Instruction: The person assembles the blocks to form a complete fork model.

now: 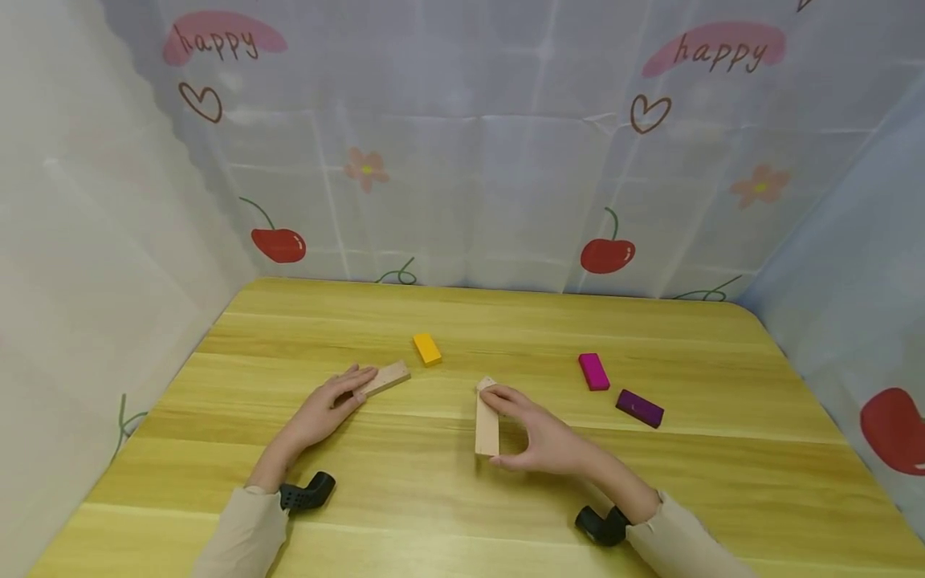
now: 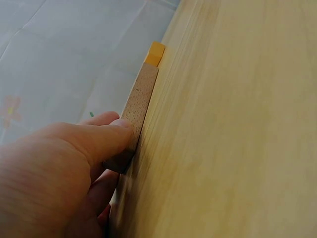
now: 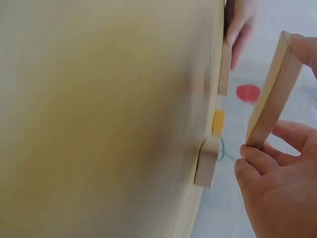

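Note:
My left hand point(image 1: 321, 411) pinches the near end of a plain wooden block point(image 1: 390, 376) between thumb and fingers; the block lies flat on the table. In the left wrist view, the same block point(image 2: 141, 94) points toward a small yellow block point(image 2: 155, 52). My right hand point(image 1: 552, 440) holds a second plain wooden block point(image 1: 486, 429) by its two ends, thumb at the near end, fingers at the far one. The right wrist view shows that block point(image 3: 277, 91) raised off the table. Below it rests a third wooden block point(image 3: 206, 166), mostly hidden in the head view.
The yellow block point(image 1: 427, 350) lies between and beyond the hands. A magenta block point(image 1: 594, 372) and a purple block point(image 1: 639, 408) lie to the right of my right hand. The wooden table point(image 1: 462, 514) meets a printed curtain point(image 1: 462, 193) at its back edge.

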`<state>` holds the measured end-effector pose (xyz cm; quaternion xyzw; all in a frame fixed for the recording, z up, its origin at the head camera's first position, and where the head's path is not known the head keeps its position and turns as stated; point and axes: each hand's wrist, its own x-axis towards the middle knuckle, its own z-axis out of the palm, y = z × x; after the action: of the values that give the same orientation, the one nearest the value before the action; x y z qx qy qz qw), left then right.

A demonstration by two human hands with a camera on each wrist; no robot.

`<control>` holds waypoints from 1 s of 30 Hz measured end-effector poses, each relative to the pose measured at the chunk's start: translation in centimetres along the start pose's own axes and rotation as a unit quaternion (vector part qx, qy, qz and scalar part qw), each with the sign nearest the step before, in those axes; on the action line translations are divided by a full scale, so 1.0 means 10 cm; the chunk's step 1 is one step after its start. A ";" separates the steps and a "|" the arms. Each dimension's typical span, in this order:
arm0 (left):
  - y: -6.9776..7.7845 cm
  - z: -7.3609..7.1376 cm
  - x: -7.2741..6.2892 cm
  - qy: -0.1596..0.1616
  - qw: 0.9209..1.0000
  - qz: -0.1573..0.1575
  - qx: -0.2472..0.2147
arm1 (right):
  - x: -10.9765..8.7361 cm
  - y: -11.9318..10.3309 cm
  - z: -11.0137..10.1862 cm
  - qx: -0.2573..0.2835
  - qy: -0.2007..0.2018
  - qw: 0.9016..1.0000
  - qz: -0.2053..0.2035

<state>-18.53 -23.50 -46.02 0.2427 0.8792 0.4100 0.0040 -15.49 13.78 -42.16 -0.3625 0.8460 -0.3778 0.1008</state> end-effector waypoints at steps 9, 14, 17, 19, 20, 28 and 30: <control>-0.04 -0.01 0.02 0.001 1.000 -0.008 0.000 | -0.07 -0.07 0.07 0.005 -0.056 0.998 0.023; -0.03 0.00 0.02 -0.004 1.000 -0.012 0.001 | -0.06 0.01 0.10 0.009 -0.064 0.997 0.031; -0.03 0.00 0.02 -0.005 1.000 -0.012 0.002 | -0.04 0.07 0.10 0.004 -0.059 0.998 0.037; -0.02 0.00 0.03 -0.006 1.000 -0.011 0.001 | -0.03 0.10 0.10 -0.001 -0.054 0.998 0.038; -0.02 0.00 0.03 -0.007 1.000 -0.011 0.000 | -0.03 0.11 0.09 -0.004 -0.051 0.998 0.038; -0.02 0.00 0.02 -0.007 1.000 -0.011 -0.001 | 0.00 0.17 0.08 -0.026 -0.054 0.998 0.028; -0.03 0.00 0.01 -0.006 1.000 -0.011 -0.001 | 0.01 0.17 0.08 -0.028 -0.060 0.997 0.024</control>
<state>-18.74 -23.63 -46.18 0.2353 0.8815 0.4092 0.0139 -16.10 14.02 -43.93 -0.3668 0.8570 -0.3290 0.1506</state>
